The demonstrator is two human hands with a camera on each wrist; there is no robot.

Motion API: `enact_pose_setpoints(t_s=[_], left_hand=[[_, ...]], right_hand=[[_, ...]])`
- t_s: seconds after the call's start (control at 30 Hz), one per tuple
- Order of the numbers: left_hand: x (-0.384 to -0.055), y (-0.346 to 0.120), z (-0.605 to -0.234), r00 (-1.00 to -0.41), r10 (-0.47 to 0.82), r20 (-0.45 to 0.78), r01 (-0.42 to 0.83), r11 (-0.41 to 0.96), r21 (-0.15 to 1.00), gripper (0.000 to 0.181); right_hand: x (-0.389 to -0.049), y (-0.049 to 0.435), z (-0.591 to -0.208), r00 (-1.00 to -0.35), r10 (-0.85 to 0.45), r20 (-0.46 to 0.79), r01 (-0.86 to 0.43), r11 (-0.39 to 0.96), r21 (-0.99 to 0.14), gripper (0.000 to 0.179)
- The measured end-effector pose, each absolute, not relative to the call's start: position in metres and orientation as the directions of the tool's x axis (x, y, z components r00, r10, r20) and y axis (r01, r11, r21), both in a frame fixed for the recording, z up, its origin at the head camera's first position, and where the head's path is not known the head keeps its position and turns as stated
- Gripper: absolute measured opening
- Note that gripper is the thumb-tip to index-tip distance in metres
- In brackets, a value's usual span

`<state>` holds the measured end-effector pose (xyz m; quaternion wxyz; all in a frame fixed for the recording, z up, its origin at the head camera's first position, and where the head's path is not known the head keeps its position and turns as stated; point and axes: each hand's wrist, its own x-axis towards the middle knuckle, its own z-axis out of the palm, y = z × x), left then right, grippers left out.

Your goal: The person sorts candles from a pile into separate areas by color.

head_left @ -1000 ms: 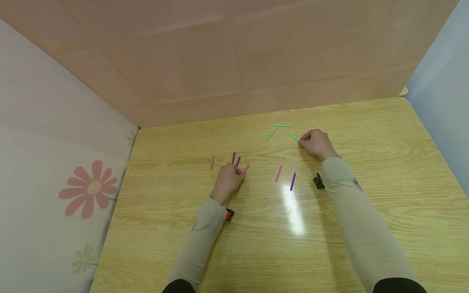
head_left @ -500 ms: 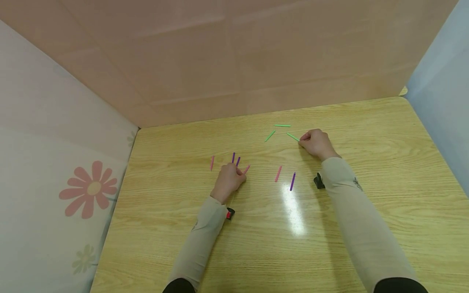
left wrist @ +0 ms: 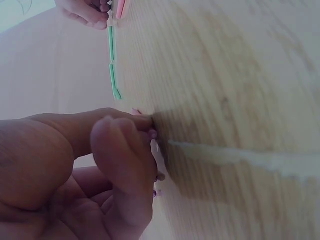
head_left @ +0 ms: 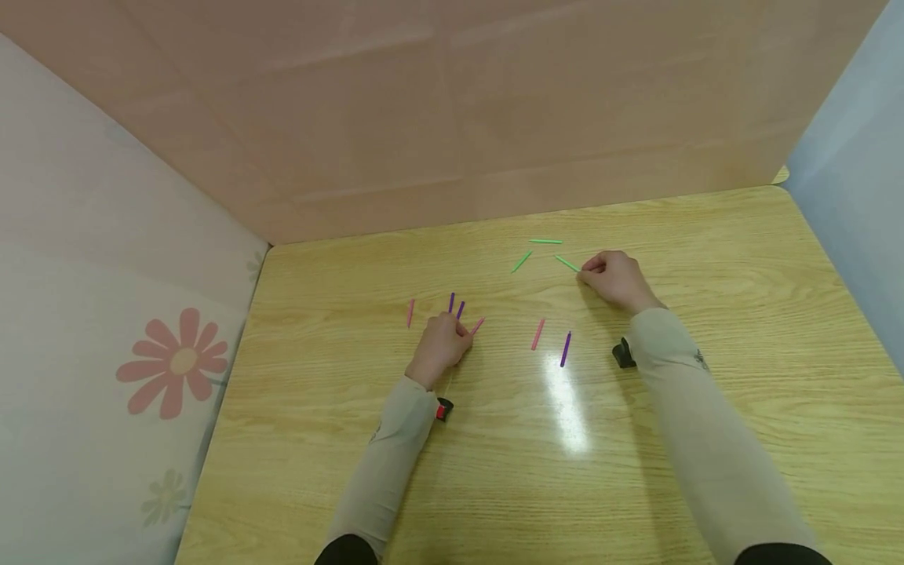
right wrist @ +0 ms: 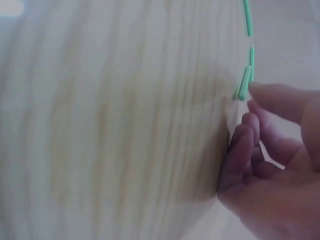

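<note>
My left hand (head_left: pixel 439 347) pinches a pink stick (head_left: pixel 478 325) low over the table; in the left wrist view the fingers mostly hide it. Two purple sticks, one (head_left: pixel 451 302) beside the other (head_left: pixel 461 310), poke out just beyond this hand. Another pink stick (head_left: pixel 410 313) lies to its left. My right hand (head_left: pixel 616 278) reaches the near end of a slanted green stick (head_left: pixel 567 264). In the right wrist view the index fingertip is right at that green stick's end (right wrist: pixel 244 83), while the thumb stands apart below it.
Two more green sticks, one flat (head_left: pixel 547 242) and one slanted (head_left: pixel 521 262), lie at the back. A pink stick (head_left: pixel 538 334) and a purple stick (head_left: pixel 566 349) lie between the forearms. A brown sheet (head_left: pixel 452 118) rises behind the wooden table (head_left: pixel 508 486).
Both hands stay nearly in place. The pink stick at the left hand has shifted very slightly right. My right forearm has swung a little to the right, and the green sticks keep their arrangement.
</note>
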<state>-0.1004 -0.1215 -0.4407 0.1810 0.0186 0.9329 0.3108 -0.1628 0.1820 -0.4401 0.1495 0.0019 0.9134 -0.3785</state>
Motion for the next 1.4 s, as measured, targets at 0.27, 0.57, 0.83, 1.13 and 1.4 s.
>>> enact_pose_setpoints(t_s=[0.27, 0.57, 0.83, 1.13, 1.4], left_hand=[[-0.1, -0.122, -0.437, -0.925, 0.154, -0.346, -0.093, 0.793, 0.602, 0.019], [-0.098, -0.124, -0.435, -0.92, 0.16, -0.358, -0.107, 0.775, 0.623, 0.019], [-0.099, -0.123, -0.436, -0.915, 0.161, -0.37, -0.126, 0.758, 0.64, 0.021], [-0.098, -0.121, -0.437, -0.905, 0.134, -0.405, -0.183, 0.734, 0.654, 0.021], [-0.097, -0.121, -0.437, -0.906, 0.133, -0.402, -0.176, 0.744, 0.645, 0.022]], right_hand=[[-0.148, 0.191, -0.439, -0.958, -0.192, -0.214, 0.024, 0.69, -0.724, 0.03], [-0.132, 0.172, -0.44, -0.907, -0.412, -0.086, -0.225, 0.648, -0.727, 0.015], [-0.121, 0.147, -0.44, -0.855, -0.515, -0.063, -0.322, 0.621, -0.715, 0.011], [-0.117, 0.135, -0.441, -0.842, -0.532, -0.088, -0.346, 0.658, -0.669, 0.011], [-0.117, 0.132, -0.443, -0.841, -0.533, -0.093, -0.37, 0.692, -0.619, 0.009]])
